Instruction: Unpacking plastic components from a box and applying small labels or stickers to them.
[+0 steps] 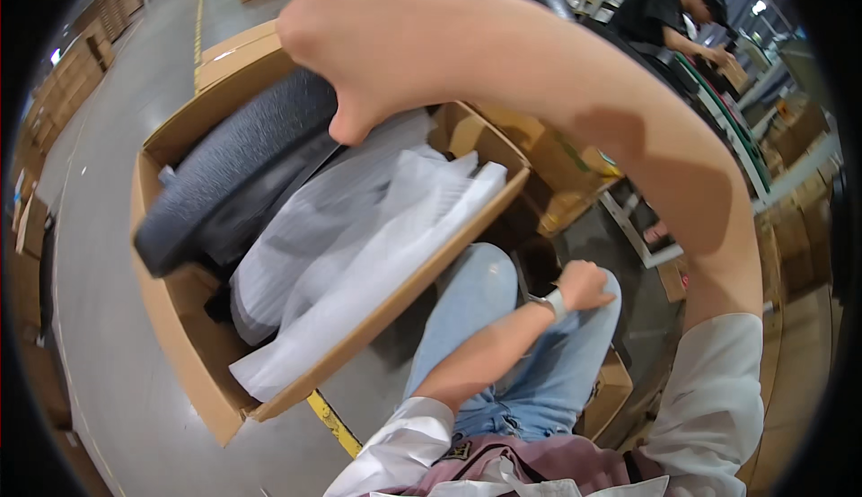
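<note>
My left hand (pixel 585 286) is closed in a loose fist and rests on my knee, with a light-banded watch (pixel 552 303) on its wrist. My right hand (pixel 355 43) reaches over an open cardboard box (pixel 395 335), near its far side. Its thumb points down beside a black, textured, curved piece (pixel 238 156); the other fingers are curled, and whatever they hold is hidden. That curved piece leans in the box and overhangs its left wall. White foam wrapping (pixel 368 246) covers a bulky thing along the near side.
A yellow-brown taped carton (pixel 548 169) stands beyond the box's right corner. Behind it, a person (pixel 673 17) in dark clothing handles something at a green-topped line (pixel 723 106). Stacked cartons (pixel 81 57) run along the far left, past yellow floor marking (pixel 334 421).
</note>
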A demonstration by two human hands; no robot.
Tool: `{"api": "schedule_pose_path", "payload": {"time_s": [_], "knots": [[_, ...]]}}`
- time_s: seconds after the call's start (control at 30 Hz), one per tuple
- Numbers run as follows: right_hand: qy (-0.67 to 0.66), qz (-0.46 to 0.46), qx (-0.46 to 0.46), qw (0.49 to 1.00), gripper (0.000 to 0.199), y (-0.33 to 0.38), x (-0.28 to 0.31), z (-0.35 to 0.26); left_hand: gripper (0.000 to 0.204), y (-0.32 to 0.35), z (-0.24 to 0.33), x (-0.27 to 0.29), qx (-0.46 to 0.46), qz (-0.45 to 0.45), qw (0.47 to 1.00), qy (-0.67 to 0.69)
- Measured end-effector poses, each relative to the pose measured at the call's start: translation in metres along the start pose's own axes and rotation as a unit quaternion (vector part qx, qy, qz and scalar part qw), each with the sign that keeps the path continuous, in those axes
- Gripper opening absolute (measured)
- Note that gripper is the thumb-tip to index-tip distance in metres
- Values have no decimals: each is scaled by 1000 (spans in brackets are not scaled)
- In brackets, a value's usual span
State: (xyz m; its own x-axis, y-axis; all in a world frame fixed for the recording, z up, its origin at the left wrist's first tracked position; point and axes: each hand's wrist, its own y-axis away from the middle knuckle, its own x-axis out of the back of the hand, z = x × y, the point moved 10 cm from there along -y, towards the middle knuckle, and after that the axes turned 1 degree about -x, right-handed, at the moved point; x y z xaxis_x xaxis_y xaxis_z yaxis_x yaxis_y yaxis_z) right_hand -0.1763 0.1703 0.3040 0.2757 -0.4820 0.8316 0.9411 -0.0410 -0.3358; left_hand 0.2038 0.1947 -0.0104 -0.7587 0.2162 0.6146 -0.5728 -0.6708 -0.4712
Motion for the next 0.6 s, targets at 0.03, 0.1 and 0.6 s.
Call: {"api": "schedule_pose_path", "payload": {"time_s": [0.03, 0.1, 0.6], "knots": [[7, -6, -8, 1000, 32, 9, 13, 3, 46, -2, 0, 3, 14, -8, 1000, -11], [82, -157, -5, 984, 31, 38, 18, 7, 48, -5, 4, 0, 16, 8, 1000, -2], [-7, -33, -422, 906, 39, 410, 63, -115, 31, 156, 218, 0, -17, -324, 861, 393]]}}
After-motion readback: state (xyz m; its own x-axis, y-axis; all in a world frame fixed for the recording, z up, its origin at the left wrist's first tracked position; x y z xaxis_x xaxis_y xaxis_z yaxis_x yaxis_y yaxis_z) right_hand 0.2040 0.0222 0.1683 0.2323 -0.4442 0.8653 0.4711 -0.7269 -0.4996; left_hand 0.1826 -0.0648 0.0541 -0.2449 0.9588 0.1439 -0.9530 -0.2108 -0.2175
